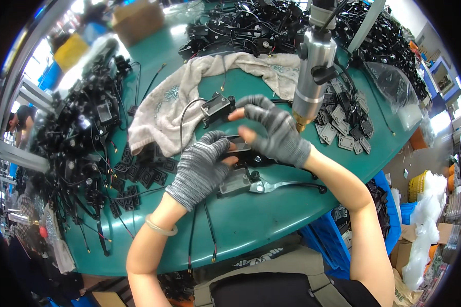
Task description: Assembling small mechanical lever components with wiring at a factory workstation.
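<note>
Both hands wear grey striped fingerless gloves. My left hand (202, 166) is closed on a black brake lever assembly (239, 145), whose rectangular cup is partly hidden by the fingers. Just above it my right hand (276, 130) hovers, slightly blurred, thumb and fingers apart with nothing visible between them. Nearer me on the table lies another brake lever assembly with an open grey cup (235, 183) and a silver lever (281, 185). A third, with its open cup (216, 106) and a cable, rests beyond my hands by the towel.
An upright metal power screwdriver (312, 71) hangs right of my right hand. A crumpled towel (161, 110) curves across the green table (261, 222). Small grey plates (343, 125) pile at right, black gaskets (143, 166) at left. Heaps of black assemblies (82, 128) line the left and far sides.
</note>
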Tool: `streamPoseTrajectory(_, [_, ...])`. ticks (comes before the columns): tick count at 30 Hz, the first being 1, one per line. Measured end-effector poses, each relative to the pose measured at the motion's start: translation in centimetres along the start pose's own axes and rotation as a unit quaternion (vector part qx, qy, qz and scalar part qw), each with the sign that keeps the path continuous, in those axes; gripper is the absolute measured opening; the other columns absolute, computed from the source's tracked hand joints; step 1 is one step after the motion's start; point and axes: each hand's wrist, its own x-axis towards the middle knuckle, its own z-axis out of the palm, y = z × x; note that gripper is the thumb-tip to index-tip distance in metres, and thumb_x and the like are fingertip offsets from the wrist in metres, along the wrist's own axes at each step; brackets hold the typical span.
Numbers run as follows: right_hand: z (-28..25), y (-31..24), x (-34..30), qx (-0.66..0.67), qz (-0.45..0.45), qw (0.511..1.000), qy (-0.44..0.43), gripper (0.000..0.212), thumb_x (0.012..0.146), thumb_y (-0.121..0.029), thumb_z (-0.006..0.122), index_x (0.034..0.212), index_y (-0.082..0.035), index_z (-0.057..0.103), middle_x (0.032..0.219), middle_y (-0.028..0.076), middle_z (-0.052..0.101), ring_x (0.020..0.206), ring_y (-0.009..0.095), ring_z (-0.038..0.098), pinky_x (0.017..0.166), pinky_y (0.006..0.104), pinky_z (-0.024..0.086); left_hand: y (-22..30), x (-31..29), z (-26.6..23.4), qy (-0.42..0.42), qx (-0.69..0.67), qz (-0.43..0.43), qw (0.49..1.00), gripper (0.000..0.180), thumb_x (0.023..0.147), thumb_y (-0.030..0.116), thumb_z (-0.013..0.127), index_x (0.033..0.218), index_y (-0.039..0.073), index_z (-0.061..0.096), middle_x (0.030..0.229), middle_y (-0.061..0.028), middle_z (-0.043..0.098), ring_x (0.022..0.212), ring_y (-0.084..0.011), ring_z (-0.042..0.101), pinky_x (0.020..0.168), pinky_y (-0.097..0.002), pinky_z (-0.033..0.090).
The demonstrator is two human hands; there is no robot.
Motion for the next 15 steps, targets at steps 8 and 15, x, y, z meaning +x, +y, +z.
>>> streamPoseTrajectory(8, [0.8, 1.9, -0.6, -0.016, -0.009, 1.000, -0.025, 0.046, 0.077, -0.005, 0.062, 0.122, -0.010, 0.054, 0.097, 0.012, 0.062, 0.081, 0.026, 0.065, 0.073, 0.0336, 0.054, -2.0, 1.2, 1.0, 0.105, 0.028, 0.009, 0.994, 0.023, 0.071, 0.005, 0.076, 0.090, -0.003, 0.064, 0.096, -0.0164, 0.062, 0.079, -0.0259, 0.064, 0.071, -0.0320, 0.052])
streamPoseTrajectory(15, [-0.4, -1.7, -1.2, 0.003, -0.095, 0.995, 0.015, 0.052, 0.072, -0.025, 0.075, 0.118, -0.013, 0.055, 0.114, 0.014, 0.056, 0.099, 0.033, 0.060, 0.082, 0.0390, 0.051, -3.4, 2.3, 0.3, 0.169, 0.066, 0.073, 0.981, 0.040, 0.069, 0.015, 0.076, 0.104, 0.003, 0.059, 0.107, -0.0163, 0.056, 0.099, -0.0331, 0.056, 0.085, -0.0413, 0.046])
